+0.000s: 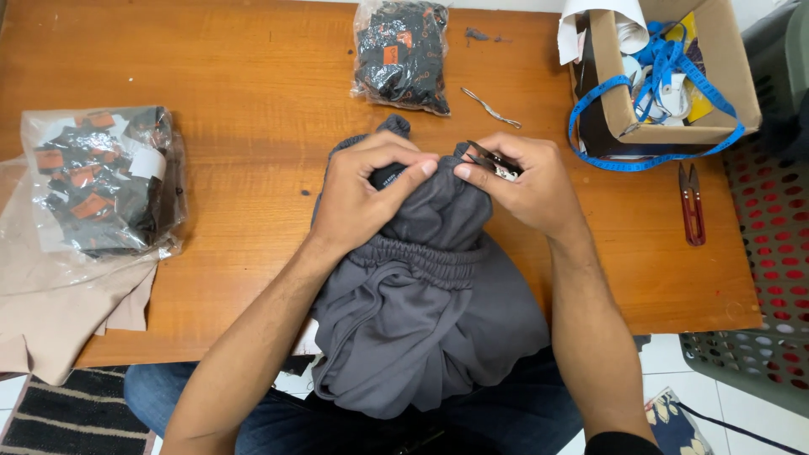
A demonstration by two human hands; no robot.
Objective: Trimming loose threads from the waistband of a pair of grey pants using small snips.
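A dark grey garment with an elastic waistband [425, 291] lies bunched on the wooden table [244, 93] and hangs over its front edge onto my lap. My left hand [366, 190] pinches the grey fabric at its top, next to a small black label. My right hand [522, 185] presses the same fold from the right and holds a small metal thread clipper [493, 160] whose blades point left toward the fold. Thumbs of both hands nearly touch.
A clear bag of black-and-orange labels [403, 52] lies at the back, a bigger one [105, 181] at the left on beige cloth [50, 312]. A cardboard box [666, 72] with blue measuring tape stands back right. Red snips [692, 204], metal tweezers [490, 108], perforated basket [771, 278].
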